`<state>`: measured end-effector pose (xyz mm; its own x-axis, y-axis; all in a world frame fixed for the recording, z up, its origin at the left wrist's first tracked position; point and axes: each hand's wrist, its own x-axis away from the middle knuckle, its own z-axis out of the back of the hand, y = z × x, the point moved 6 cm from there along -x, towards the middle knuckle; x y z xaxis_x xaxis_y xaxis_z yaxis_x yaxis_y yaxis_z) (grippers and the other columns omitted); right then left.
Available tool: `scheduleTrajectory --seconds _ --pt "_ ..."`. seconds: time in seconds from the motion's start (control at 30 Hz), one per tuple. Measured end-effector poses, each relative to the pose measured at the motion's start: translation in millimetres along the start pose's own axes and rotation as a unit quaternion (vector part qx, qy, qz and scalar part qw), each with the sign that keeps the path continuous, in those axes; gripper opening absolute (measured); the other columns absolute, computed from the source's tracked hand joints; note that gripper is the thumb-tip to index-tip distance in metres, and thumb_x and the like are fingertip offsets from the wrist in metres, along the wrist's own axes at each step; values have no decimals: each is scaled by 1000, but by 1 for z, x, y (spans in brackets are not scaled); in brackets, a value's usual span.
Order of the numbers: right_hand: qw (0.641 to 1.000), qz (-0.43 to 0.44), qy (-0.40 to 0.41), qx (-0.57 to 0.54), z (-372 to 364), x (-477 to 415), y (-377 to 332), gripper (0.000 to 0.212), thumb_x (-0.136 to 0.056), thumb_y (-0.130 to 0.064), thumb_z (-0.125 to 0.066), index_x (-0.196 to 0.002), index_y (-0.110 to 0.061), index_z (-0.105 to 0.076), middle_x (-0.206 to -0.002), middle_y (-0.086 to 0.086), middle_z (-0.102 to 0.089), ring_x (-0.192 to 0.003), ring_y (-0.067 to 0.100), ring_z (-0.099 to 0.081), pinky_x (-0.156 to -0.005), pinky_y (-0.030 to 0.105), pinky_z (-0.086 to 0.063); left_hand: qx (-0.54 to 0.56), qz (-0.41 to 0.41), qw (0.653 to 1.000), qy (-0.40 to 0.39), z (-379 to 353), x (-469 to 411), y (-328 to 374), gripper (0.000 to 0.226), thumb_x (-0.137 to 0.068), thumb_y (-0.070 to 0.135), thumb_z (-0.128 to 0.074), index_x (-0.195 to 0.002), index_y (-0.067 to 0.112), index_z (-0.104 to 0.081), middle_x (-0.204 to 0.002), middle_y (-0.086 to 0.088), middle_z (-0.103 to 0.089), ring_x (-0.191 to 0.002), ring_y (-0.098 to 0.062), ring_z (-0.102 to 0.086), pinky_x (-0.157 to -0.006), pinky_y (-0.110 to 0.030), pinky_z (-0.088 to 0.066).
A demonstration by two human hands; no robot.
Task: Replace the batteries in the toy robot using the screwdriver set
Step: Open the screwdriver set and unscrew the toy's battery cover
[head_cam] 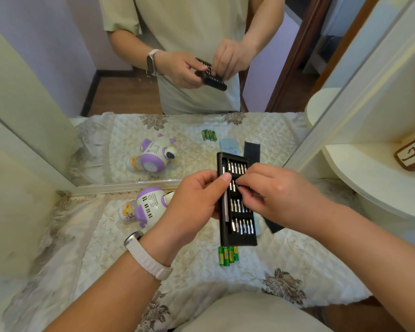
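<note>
1. Locate the parts. The black plastic screwdriver-set tray is held above the cream quilted cloth at the centre of the frame. The white-and-purple plastic toy robot lies on its side left of centre, just in front of the mirror. The green-and-yellow cylindrical batteries lie just below the tray.
2. Check the support grip. The left hand wraps the tray's left edge, with the thumb lying across the channel that holds the slim silver metal driver handle. The hold looks firm.
3. Check the picking grip. The right hand has its fingertips bunched close together over the second row of short steel bits. It cannot be told whether a bit is actually between them.
4. Select the bit. A small cross-head tip is probably needed; match it to the compartment screw before lifting it out.
5. Pull straight up along the slot. A sideways tug could loosen neighbouring bits.
6. Hold the tray level, or set it on the cloth, so nothing spills.
7. Shift the left thumb aside before taking out the handle.
</note>
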<state>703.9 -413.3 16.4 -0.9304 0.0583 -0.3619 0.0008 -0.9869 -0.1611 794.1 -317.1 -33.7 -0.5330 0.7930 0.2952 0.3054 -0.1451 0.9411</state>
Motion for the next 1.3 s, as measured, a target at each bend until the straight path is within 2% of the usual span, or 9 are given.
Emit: scheduleTrajectory --seconds 0.1,0.27,0.33,0.43,0.6,0.73,0.9,1.07,1.3 --pt "999 -25 5 -27 -2 3 3 26 -90 -24 -50 -89 -9 -72 -80 3 -64 -62 20 -61 -48 34 -52 5 1 1000 2 0 1 -1 19 -100 21 -56 -92 7 -67 -69 0 -71 -59 -11 -67 -48 -24 -51" --pt "995 -40 -38 -80 0 -1 6 34 -87 -36 -49 -95 -12 -72 -81 -3 -63 -65 11 -60 -53 33 -55 2 5 1000 9 3 -1 -3 19 -100 21 -57 -91 7 -68 -70 -2 -71 -60 -13 -67 -49 -26 -52" --pt "995 -35 -60 -70 1 -4 6 34 -86 -37 -48 -91 -14 -73 -77 -5 -61 -62 7 -56 -54 28 -53 -1 9 1000 6 1 -1 -3 20 -100 21 -57 -92 6 -68 -71 -4 -70 -60 -14 -67 -48 -25 -52" --pt "996 -22 -75 -39 4 -6 6 35 -85 -38 -46 -85 -15 -72 -72 -7 -59 -58 4 -49 -54 16 -41 2 15 1000 1 -4 -1 -5 21 -100 21 -56 -90 8 -68 -70 -3 -70 -60 -14 -67 -48 -25 -52" --pt "999 -1 -33 6 8 -3 4 31 -86 -29 -47 -83 -10 -70 -70 0 -60 -52 18 -56 -43 27 -48 10 11 1000 -1 -9 -2 -5 21 -101 21 -54 -93 8 -69 -71 -2 -71 -60 -12 -67 -48 -25 -52" --pt "1000 -6 17 7 9 1 8 27 -89 -21 -49 -92 -7 -72 -78 4 -66 -61 19 -62 -50 27 -51 29 9 1000 5 -11 -2 -3 22 -103 20 -52 -92 9 -67 -71 -2 -71 -60 -12 -67 -49 -27 -54" --pt "998 -15 12 -58 9 2 12 26 -89 -21 -51 -93 -8 -72 -83 3 -65 -69 16 -62 -56 31 -54 35 9 999 11 -10 1 -4 22 -102 21 -53 -93 9 -69 -73 -3 -73 -62 -14 -68 -52 -28 -56" --pt "985 -79 5 -151 7 0 18 16 -87 -17 -59 -95 -13 -72 -87 -5 -62 -74 7 -59 -67 27 -53 45 4 999 19 -3 -1 1 22 -102 21 -53 -92 10 -69 -73 -3 -74 -61 -13 -68 -51 -27 -55" --pt "975 -158 18 -154 -1 -2 18 11 -87 -22 -64 -97 -20 -70 -88 -12 -56 -76 4 -58 -67 34 -54 29 -24 999 27 -1 -1 3 20 -101 20 -53 -96 10 -70 -73 -1 -74 -64 -14 -69 -51 -29 -56"
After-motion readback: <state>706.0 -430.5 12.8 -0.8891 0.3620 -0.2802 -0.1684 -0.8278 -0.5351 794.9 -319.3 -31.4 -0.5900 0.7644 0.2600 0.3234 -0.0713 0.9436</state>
